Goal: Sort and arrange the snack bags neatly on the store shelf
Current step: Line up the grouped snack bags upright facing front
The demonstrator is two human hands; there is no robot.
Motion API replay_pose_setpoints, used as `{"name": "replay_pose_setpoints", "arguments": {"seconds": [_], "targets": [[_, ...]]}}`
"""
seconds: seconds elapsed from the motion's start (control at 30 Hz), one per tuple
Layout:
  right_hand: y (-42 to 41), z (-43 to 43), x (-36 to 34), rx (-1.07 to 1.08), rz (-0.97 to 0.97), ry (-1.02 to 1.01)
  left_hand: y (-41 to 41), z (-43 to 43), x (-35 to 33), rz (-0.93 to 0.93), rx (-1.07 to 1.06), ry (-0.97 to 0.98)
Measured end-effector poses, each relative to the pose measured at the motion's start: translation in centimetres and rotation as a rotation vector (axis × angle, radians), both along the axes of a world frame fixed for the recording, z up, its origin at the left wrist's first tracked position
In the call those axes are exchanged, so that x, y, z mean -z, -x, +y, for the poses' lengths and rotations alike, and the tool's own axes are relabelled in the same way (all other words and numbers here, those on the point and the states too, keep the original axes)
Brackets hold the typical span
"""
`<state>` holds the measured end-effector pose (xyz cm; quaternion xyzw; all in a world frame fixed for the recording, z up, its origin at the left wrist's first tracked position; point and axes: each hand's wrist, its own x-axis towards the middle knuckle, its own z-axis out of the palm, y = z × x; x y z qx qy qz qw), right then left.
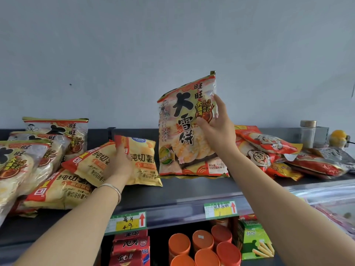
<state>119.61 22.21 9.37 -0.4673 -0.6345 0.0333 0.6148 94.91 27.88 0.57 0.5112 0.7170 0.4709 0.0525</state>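
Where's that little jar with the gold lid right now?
The jar stands upright at the far right of the top shelf, against the back rail, just behind the pile of red snack bags and left of a round orange object.

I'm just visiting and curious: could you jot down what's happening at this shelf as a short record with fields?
Place: dark store shelf against a grey wall
Left hand: gripping a yellow chip bag on the shelf
Right hand: holding a rice cracker bag upright
Left side: matching rice cracker bags standing in a row
Right side: red snack bags in a loose pile
Below: orange tubs
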Motion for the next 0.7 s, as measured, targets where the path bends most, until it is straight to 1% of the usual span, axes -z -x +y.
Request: {"name": "replay_pose_setpoints", "arguments": {"seconds": [0.07, 0.13, 0.17, 0.23, 0.3, 0.33, 0.43, 0.5, 0.6, 0.7], "targets": [[0.1, -0.1, 0.2, -0.045, 0.019, 0.015, -0.5, 0.5, 0.1, -0.01, 0.121, 0.091], [0.4, -0.1, 0.5, -0.087, 0.041, 0.026, -1.0, 0.6, 0.3, -0.038, 0.152, 0.133], [0.5, 0.0, 0.7, -0.109, 0.054, 0.029, -1.2, 0.3, 0.3, -0.044, 0.146, 0.115], [0.8, 0.1, 0.9, -0.147, 0.082, 0.037, -1.6, -0.8, 0.1, -0.056, 0.145, -0.001], [1.2, 0.4, 1.2, -0.187, 0.115, 0.046, -1.9, -2.2, -0.8, -0.149, 0.226, -0.126], [1.5, 0.4, 1.4, -0.219, 0.139, 0.046, -1.9, -2.9, -1.4, -0.219, 0.285, -0.154], [3.4, 0.5, 2.0, -0.331, 0.239, 0.057, -1.6, -5.0, -2.9, -0.375, 0.427, -0.167], [5.2, 0.4, 2.2, -0.418, 0.301, 0.068, -0.9, -6.2, -3.6, -0.44, 0.469, -0.161], [8.4, 0.4, 2.2, -0.477, 0.326, 0.088, 1.4, -7.7, -4.2, -0.479, 0.452, -0.207], [11.8, 0.6, 2.0, -0.508, 0.343, 0.1, 5.0, -8.5, -4.5, -0.461, 0.407, -0.259]]}}
